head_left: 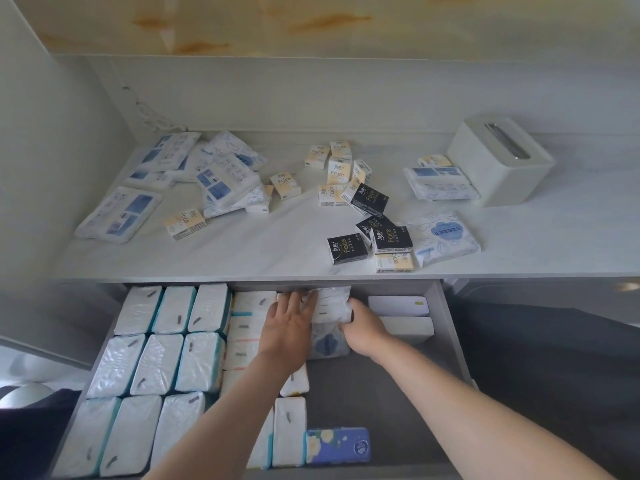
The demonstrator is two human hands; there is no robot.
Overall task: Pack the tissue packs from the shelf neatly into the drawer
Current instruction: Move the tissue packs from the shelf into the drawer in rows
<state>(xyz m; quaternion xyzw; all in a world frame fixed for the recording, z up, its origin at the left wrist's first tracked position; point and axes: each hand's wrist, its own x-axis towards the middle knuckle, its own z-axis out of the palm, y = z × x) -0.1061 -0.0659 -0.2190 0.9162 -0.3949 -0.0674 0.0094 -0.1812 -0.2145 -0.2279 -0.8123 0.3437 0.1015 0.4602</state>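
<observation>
L hand (289,322) hides pack (332,303) edge.

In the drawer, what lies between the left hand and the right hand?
A white tissue pack, touched by the left hand and gripped by the right hand, in the head view.

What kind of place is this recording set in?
Likely a home storage alcove: a built-in shelf strewn with tissue packs, a white tissue box, and an open drawer below lined with white packs.
</observation>
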